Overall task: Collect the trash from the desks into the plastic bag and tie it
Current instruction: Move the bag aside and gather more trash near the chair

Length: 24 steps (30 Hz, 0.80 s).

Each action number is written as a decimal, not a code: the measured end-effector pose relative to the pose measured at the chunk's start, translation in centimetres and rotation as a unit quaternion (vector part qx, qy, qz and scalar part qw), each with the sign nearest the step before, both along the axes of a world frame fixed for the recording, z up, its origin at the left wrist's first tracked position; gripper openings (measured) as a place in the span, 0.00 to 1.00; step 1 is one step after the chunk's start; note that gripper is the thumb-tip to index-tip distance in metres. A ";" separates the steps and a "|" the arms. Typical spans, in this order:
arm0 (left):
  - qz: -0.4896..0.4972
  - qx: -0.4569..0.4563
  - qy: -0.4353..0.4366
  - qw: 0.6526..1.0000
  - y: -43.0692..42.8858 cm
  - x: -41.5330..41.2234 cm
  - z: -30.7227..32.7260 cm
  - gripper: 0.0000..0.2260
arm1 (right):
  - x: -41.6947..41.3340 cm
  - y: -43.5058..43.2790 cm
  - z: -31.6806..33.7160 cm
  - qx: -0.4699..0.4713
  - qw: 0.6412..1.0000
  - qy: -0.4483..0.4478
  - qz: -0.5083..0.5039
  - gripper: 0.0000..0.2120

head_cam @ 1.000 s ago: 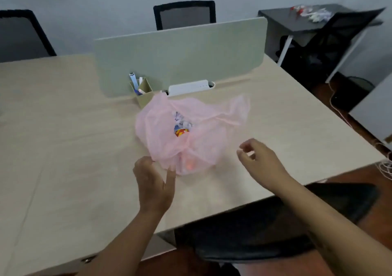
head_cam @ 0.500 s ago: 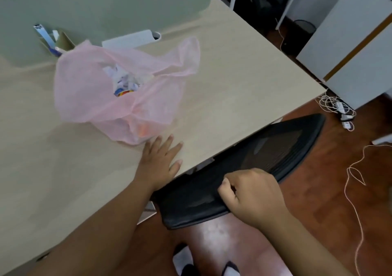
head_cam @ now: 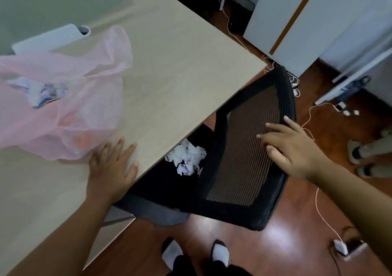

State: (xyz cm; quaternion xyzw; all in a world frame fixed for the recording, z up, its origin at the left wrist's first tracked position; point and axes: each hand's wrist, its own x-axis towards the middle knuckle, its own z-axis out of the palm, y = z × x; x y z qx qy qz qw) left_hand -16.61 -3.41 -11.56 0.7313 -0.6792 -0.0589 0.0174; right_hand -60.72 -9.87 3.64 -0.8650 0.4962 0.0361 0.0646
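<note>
Left hand: the left hand (head_cam: 111, 167) lies palm-down on the pale wooden desk (head_cam: 180, 74) at its near edge, fingers straight and spread, gripping nothing.
Right hand: the right hand (head_cam: 290, 146) rests on the backrest of the black mesh-backed office chair (head_cam: 239, 169), fingers straight and fanned over the mesh, closed round nothing.
Bag: the thin pink plastic bag (head_cam: 63, 114) slumps on the desk just beyond the left fingertips, mouth loose and untied.
Bag contents: crumpled white and printed scraps (head_cam: 40, 93) show through its top.
Loose trash: a crumpled white paper wad (head_cam: 187, 155) sits on the chair's seat, under the desk's near edge, between the two hands.
Desk's far side: a white oblong power strip (head_cam: 51, 40) lies along the grey-green divider panel (head_cam: 53, 2).
Floor: thin pale cables (head_cam: 318, 207) trail over the red-brown boards; two white-socked feet (head_cam: 172, 252) stand below the chair.
</note>
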 end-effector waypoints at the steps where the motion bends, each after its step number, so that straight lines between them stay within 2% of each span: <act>1: 0.000 -0.005 0.001 1.000 0.0 0.0 0.0 0.27 | -1.3 -0.4 0.1 0.006 0.999 0.019 -0.028 0.25; 6: -0.005 -0.030 0.000 1.000 -0.1 -0.9 -0.2 0.29 | -5.4 -3.1 0.8 0.068 0.981 0.066 -0.168 0.21; 9: 0.017 -0.009 -0.005 1.000 -0.3 -2.2 -0.3 0.32 | -6.9 -4.9 0.4 0.050 0.970 0.104 -0.214 0.25; 11: 0.031 0.006 -0.010 0.999 -0.1 -3.0 -0.4 0.34 | -8.2 -6.0 0.1 0.040 0.967 0.092 -0.235 0.28; 15: 0.045 0.007 -0.012 0.999 0.1 -3.6 -0.1 0.34 | -10.6 -7.3 -0.4 0.021 0.969 0.109 -0.220 0.28; 19: 0.036 -0.006 0.000 0.999 -0.8 -6.3 0.6 0.34 | -10.2 -8.1 -1.7 -0.089 0.950 0.247 -0.171 0.31; 21: -0.009 -0.016 0.008 1.000 -1.4 -9.4 0.9 0.33 | -7.6 -8.3 -3.2 -0.106 0.960 0.219 -0.136 0.33; 24: -0.111 -0.027 0.020 0.993 -2.9 -14.9 1.2 0.31 | -2.7 -7.3 -7.6 -0.007 0.992 0.055 -0.117 0.33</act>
